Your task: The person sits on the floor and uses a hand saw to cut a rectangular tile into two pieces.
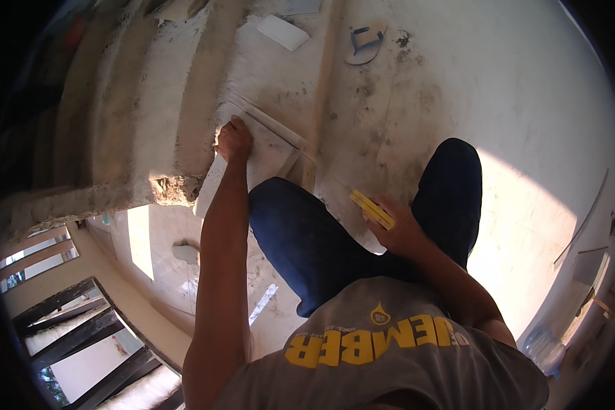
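The left hand (234,140) curls at the left edge of a pale slab (270,152); whether it grips is unclear. The right hand (399,228) grasps a yellow bar (372,209), near the right knee (451,171). Left, steps (160,89); far, beyond the slab, a white tile (282,32).

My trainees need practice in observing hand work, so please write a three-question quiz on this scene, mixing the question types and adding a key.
1. Which hand holds the yellow tool?
2. True or false: the trousers are dark blue.
3. Which is closest to the left hand? a) the yellow tool b) the slab c) the trousers

Key:
1. The right hand.
2. True.
3. b
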`<act>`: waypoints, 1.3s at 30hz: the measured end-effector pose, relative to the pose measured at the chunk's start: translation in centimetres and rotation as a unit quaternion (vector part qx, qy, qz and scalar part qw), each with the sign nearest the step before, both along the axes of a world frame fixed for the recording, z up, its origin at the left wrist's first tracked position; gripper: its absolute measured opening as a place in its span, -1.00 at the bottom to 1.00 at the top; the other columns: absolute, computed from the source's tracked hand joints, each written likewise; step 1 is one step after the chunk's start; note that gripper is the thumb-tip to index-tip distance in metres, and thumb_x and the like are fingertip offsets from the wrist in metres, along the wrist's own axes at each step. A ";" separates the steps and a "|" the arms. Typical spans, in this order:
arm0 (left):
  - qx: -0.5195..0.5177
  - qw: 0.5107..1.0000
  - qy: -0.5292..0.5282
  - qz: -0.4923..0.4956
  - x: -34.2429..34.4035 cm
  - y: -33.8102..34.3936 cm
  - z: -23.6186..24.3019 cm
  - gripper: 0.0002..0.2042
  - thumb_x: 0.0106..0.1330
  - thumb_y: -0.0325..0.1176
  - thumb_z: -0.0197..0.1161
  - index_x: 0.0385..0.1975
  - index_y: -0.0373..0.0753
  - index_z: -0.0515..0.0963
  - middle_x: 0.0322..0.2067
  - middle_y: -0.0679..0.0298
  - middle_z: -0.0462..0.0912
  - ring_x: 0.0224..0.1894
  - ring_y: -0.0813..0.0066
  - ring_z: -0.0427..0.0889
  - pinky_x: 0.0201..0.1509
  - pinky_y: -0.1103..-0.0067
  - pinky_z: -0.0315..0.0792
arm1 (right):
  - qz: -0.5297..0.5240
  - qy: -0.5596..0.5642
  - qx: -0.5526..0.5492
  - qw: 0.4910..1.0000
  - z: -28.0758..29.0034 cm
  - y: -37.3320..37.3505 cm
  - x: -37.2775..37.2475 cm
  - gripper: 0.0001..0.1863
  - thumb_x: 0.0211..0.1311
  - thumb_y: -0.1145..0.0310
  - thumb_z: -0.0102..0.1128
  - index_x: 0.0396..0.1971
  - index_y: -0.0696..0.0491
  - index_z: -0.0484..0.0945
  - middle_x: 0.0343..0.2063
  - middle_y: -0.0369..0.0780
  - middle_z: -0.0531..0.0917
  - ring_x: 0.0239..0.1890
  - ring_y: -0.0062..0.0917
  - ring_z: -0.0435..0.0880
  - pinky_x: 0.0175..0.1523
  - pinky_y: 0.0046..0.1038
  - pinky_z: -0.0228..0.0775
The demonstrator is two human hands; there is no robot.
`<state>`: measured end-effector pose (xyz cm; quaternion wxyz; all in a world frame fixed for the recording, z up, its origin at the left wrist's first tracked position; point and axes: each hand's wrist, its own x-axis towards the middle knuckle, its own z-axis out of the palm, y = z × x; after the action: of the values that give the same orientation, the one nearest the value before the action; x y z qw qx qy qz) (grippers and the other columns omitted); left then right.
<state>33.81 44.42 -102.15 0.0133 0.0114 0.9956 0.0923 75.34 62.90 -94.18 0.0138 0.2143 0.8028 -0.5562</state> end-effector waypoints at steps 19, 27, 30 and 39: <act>0.004 1.000 -0.012 0.003 0.3 0.6 1.3 -0.36 0.63 0.09 -0.26 0.08 -0.24 0.74 0.10 -0.02 0.76 0.20 -0.06 0.69 0.41 -0.07 0.27 | 0.012 -0.034 -0.080 0.996 2.7 1.7 1.7 -0.65 0.37 0.27 0.34 0.02 0.16 0.57 -0.29 0.11 0.73 -0.16 0.07 0.77 -0.03 -0.11 0.59; 0.007 0.999 -0.027 -0.019 -0.6 1.9 0.2 -0.37 0.63 0.08 -0.25 0.07 -0.24 0.75 0.10 -0.03 0.76 0.21 -0.07 0.68 0.42 -0.09 0.26 | 0.020 0.059 0.017 0.998 -4.3 0.0 -12.0 -0.64 0.40 0.22 0.34 -0.07 0.21 0.56 -0.31 0.18 0.71 -0.21 0.17 0.71 -0.08 -0.06 0.57; 0.009 0.999 -0.033 -0.004 -0.4 1.3 0.6 -0.37 0.62 0.08 -0.25 0.08 -0.23 0.75 0.10 -0.03 0.76 0.23 -0.07 0.67 0.44 -0.10 0.24 | 0.012 0.021 -0.016 1.000 -2.0 -0.5 -7.9 -0.64 0.41 0.21 0.34 -0.06 0.19 0.55 -0.37 0.15 0.71 -0.25 0.16 0.73 -0.12 -0.05 0.57; 0.002 1.000 -0.021 -0.004 -0.5 0.8 -1.0 -0.37 0.62 0.09 -0.24 0.09 -0.23 0.74 0.09 -0.05 0.76 0.25 -0.09 0.65 0.46 -0.08 0.22 | 0.018 0.075 0.036 0.996 -4.2 0.4 -7.8 -0.66 0.39 0.21 0.33 -0.04 0.17 0.58 -0.35 0.13 0.72 -0.23 0.13 0.75 -0.11 -0.04 0.58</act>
<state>33.29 45.23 -103.15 0.0347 0.0138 0.9948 0.0946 67.59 63.26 -98.36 -0.0446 0.1580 0.8247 -0.5412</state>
